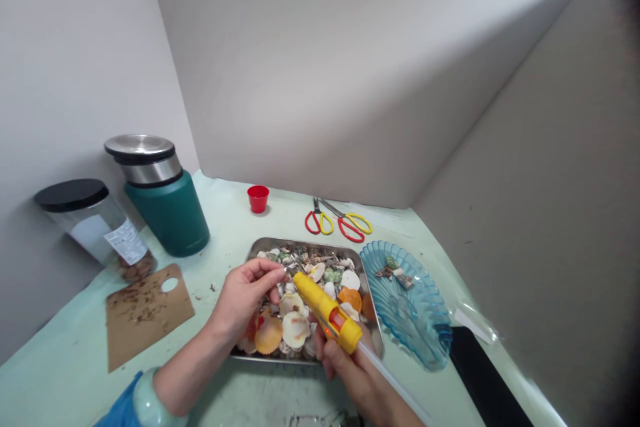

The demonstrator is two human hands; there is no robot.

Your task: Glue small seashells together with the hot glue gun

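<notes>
My right hand (345, 363) is wrapped round a yellow hot glue gun (325, 307), with a white glue stick (390, 383) sticking out of its back end. A small red light glows on its side. The nozzle end points up and left toward my left hand (253, 290). Thumb and forefinger of that hand pinch a small shiny piece (289, 270), too small to name. Both hands are over a metal tray (371, 280) of seashells, among them a yellow scallop shell (269, 335), a pale one (295, 329) and an orange one (350, 298).
A blue shell-shaped dish (410, 320) holding a few small pieces stands right of the tray. Behind lie two scissors (353, 227) and a red cup (259, 199). At left are a green flask (173, 213), a jar (100, 227) and a brown board (145, 320). A black object (487, 373) lies at right.
</notes>
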